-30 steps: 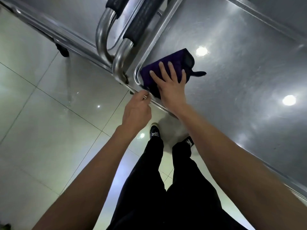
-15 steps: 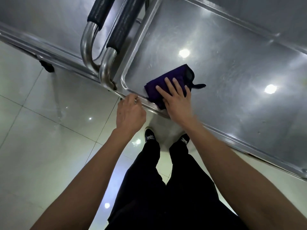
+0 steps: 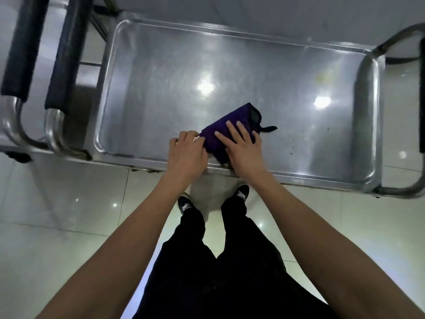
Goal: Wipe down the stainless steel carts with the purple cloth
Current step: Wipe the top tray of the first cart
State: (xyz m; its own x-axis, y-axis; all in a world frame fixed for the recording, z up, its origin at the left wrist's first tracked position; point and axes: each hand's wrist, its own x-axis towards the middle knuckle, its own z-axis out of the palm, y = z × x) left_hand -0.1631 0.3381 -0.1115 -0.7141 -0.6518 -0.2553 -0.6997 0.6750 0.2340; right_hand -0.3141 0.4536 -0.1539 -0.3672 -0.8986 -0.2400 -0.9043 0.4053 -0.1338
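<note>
A view from above shows a person's two bare arms reaching down to a stainless steel cart (image 3: pixel 230 56) whose top tray fills the upper half of the frame. A folded purple cloth (image 3: pixel 224 131) lies on the tray near its lower rim, just left of the frame's center. The right hand (image 3: pixel 243 149) lies flat on the cloth, fingers spread and straight, pressing it down; its grip is released. The left hand (image 3: pixel 187 153) sits just beside it, at the cloth's left edge, with fingers curled. They touch the cloth or the tray there, but whether they pinch the fabric cannot be told.

The tray shines with ceiling-light reflections. A faint yellowish mark (image 3: pixel 322 77) shows toward the upper right, and small specks (image 3: pixel 292 147) sit right of the cloth, so that end probably awaits wiping. A second cart (image 3: pixel 30 65) with black-padded handles stands at the upper left; nothing shows whether it is clean. The job seems partway at best. Black trousers and dark shoes (image 3: pixel 241 194) stand on the pale tiled floor (image 3: pixel 69 215) below.
</note>
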